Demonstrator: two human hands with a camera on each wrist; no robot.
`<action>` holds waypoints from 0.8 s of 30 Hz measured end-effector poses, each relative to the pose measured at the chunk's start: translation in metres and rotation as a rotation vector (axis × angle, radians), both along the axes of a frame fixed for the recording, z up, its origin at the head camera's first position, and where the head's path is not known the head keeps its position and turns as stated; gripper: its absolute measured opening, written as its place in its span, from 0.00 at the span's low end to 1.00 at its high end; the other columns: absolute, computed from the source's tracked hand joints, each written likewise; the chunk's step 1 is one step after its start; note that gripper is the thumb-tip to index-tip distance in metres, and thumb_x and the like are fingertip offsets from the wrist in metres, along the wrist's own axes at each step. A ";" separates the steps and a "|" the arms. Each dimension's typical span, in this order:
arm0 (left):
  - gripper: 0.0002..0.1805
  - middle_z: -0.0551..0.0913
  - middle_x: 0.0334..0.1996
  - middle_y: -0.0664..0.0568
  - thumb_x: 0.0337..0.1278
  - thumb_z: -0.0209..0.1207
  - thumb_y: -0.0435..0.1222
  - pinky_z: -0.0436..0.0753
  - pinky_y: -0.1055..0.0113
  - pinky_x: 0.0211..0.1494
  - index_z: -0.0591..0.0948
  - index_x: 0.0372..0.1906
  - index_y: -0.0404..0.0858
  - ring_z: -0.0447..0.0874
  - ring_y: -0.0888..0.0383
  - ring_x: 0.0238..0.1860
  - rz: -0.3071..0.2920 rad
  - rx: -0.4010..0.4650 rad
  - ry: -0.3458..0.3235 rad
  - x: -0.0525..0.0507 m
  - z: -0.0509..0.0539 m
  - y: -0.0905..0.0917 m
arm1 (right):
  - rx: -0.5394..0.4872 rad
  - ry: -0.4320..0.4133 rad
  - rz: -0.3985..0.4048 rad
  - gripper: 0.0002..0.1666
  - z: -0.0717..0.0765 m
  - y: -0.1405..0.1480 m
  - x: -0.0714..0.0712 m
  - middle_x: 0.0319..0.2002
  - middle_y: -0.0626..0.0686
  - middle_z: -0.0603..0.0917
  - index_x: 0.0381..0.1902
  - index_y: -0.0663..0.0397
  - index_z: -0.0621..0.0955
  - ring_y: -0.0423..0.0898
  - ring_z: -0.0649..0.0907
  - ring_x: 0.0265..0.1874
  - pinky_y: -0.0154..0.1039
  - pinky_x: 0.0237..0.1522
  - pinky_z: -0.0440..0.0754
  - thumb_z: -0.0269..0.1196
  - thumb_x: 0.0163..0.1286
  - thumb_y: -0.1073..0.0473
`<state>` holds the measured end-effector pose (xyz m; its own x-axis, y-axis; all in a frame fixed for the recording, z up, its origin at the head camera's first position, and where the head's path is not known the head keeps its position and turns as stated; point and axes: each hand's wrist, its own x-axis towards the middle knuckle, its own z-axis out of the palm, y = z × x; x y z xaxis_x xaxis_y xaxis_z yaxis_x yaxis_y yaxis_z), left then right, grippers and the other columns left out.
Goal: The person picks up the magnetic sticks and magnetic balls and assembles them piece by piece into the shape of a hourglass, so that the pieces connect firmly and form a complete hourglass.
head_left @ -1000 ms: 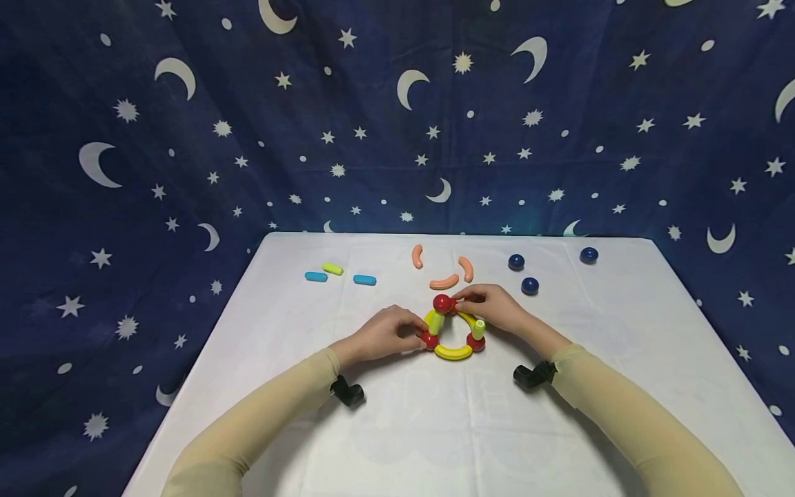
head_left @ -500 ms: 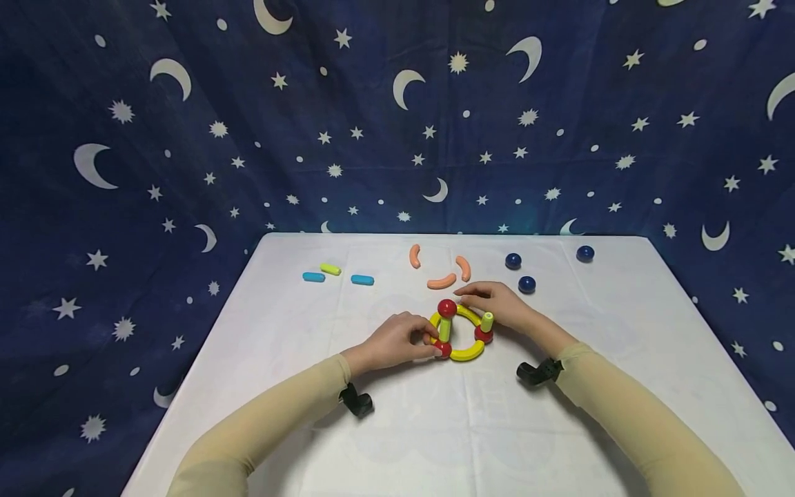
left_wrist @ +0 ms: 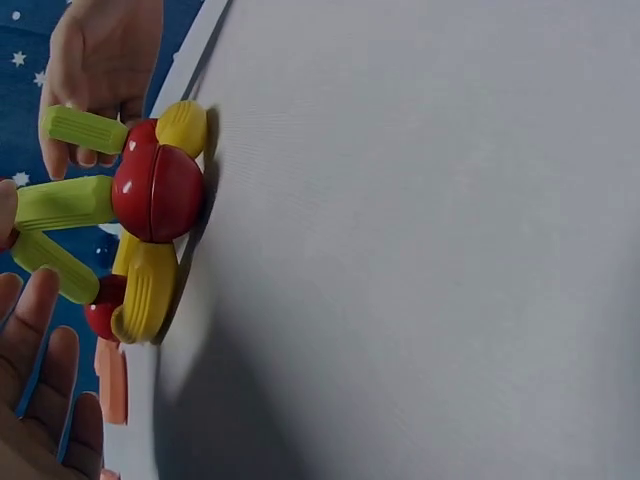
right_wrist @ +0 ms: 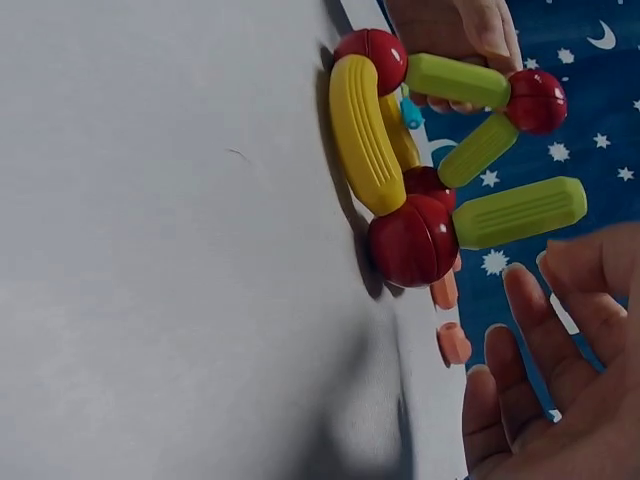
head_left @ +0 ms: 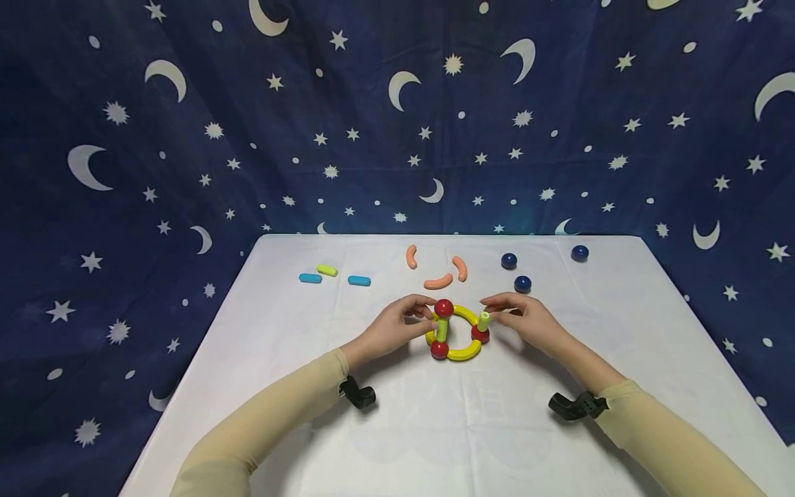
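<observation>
"State the location of the ring assembly [head_left: 464,353]."

"It sits on the white table [head_left: 397,442], between the left hand [head_left: 396,324] and the right hand [head_left: 528,321]. Two green rods [right_wrist: 457,82] meet at the upper red ball [head_left: 444,308]; a third green rod [right_wrist: 522,212] projects from the right-side red ball [right_wrist: 414,240]."

"Finger condition?"

"Right: fingers apart, thumb just beside the third rod. Left: thumb and index near the upper ball; a pinch cannot be confirmed."

"Adjacent parts?"

"Peach curved pieces [head_left: 438,281] lie beyond the assembly, dark blue balls [head_left: 523,284] beyond the right hand."
</observation>
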<state>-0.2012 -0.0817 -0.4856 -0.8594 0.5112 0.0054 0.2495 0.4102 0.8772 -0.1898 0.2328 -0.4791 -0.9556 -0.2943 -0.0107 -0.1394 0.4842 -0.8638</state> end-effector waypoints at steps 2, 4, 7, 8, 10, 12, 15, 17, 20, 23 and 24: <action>0.28 0.84 0.45 0.63 0.64 0.67 0.54 0.77 0.58 0.61 0.78 0.66 0.51 0.80 0.61 0.52 -0.005 0.005 -0.001 -0.001 0.000 0.001 | -0.002 0.006 0.021 0.22 0.000 0.001 0.005 0.53 0.50 0.86 0.61 0.55 0.83 0.50 0.80 0.55 0.39 0.53 0.78 0.67 0.73 0.53; 0.28 0.84 0.45 0.63 0.63 0.67 0.54 0.77 0.58 0.61 0.79 0.65 0.51 0.79 0.61 0.53 -0.010 0.010 0.006 -0.001 0.000 0.003 | -0.005 0.003 0.033 0.23 -0.001 0.000 0.010 0.54 0.50 0.86 0.60 0.55 0.83 0.51 0.80 0.53 0.39 0.51 0.79 0.69 0.71 0.53; 0.27 0.84 0.47 0.61 0.63 0.68 0.53 0.77 0.57 0.60 0.81 0.64 0.51 0.78 0.58 0.53 -0.019 0.019 0.030 -0.003 0.001 0.005 | -0.006 -0.017 0.021 0.22 -0.003 -0.002 0.013 0.51 0.50 0.86 0.57 0.51 0.85 0.51 0.82 0.47 0.39 0.46 0.81 0.72 0.68 0.52; 0.26 0.83 0.48 0.62 0.63 0.68 0.53 0.77 0.57 0.60 0.81 0.64 0.51 0.78 0.57 0.54 -0.020 0.019 0.043 -0.003 0.001 0.006 | -0.006 -0.021 0.014 0.21 -0.004 -0.003 0.014 0.50 0.49 0.86 0.56 0.50 0.85 0.51 0.82 0.44 0.40 0.45 0.81 0.72 0.67 0.51; 0.24 0.82 0.51 0.62 0.63 0.68 0.53 0.76 0.57 0.61 0.83 0.62 0.53 0.77 0.55 0.56 -0.019 0.018 0.062 -0.004 0.000 0.007 | 0.001 -0.028 -0.009 0.20 -0.005 -0.006 0.014 0.48 0.48 0.87 0.53 0.48 0.86 0.50 0.83 0.41 0.42 0.45 0.81 0.73 0.66 0.50; 0.23 0.81 0.52 0.63 0.63 0.68 0.54 0.75 0.56 0.61 0.84 0.61 0.54 0.74 0.54 0.57 -0.012 0.015 0.080 -0.004 0.000 0.008 | 0.017 -0.024 -0.022 0.19 -0.006 -0.009 0.014 0.47 0.48 0.87 0.52 0.48 0.86 0.50 0.84 0.41 0.43 0.46 0.81 0.73 0.66 0.49; 0.22 0.79 0.54 0.64 0.62 0.68 0.55 0.75 0.55 0.61 0.84 0.59 0.56 0.70 0.55 0.59 0.009 0.002 0.100 -0.004 -0.001 0.009 | 0.044 -0.011 -0.024 0.20 -0.005 -0.013 0.013 0.48 0.50 0.86 0.53 0.49 0.86 0.50 0.84 0.42 0.45 0.48 0.81 0.72 0.67 0.48; 0.23 0.78 0.55 0.64 0.61 0.68 0.56 0.74 0.53 0.61 0.84 0.59 0.56 0.68 0.56 0.60 0.020 -0.007 0.110 -0.004 -0.001 0.010 | 0.064 -0.003 -0.022 0.20 -0.005 -0.015 0.012 0.50 0.50 0.86 0.53 0.49 0.86 0.50 0.84 0.45 0.47 0.50 0.81 0.72 0.67 0.48; 0.24 0.76 0.57 0.64 0.60 0.68 0.57 0.74 0.53 0.61 0.84 0.60 0.56 0.65 0.58 0.62 0.031 -0.020 0.117 -0.004 -0.001 0.010 | 0.074 0.007 -0.005 0.20 -0.004 -0.019 0.011 0.52 0.50 0.85 0.54 0.49 0.86 0.52 0.82 0.50 0.51 0.54 0.81 0.71 0.68 0.48; 0.25 0.75 0.60 0.63 0.59 0.68 0.58 0.73 0.54 0.62 0.84 0.59 0.56 0.63 0.59 0.64 0.035 -0.025 0.122 -0.004 -0.001 0.011 | 0.063 0.014 0.005 0.17 -0.004 -0.022 0.009 0.52 0.49 0.85 0.52 0.47 0.87 0.52 0.81 0.52 0.54 0.57 0.79 0.72 0.67 0.50; 0.24 0.75 0.61 0.63 0.59 0.69 0.58 0.72 0.54 0.62 0.84 0.59 0.56 0.62 0.59 0.65 0.035 -0.025 0.126 -0.004 -0.001 0.011 | 0.061 0.019 0.009 0.17 -0.004 -0.023 0.009 0.51 0.48 0.85 0.52 0.47 0.87 0.52 0.81 0.53 0.55 0.58 0.78 0.72 0.67 0.51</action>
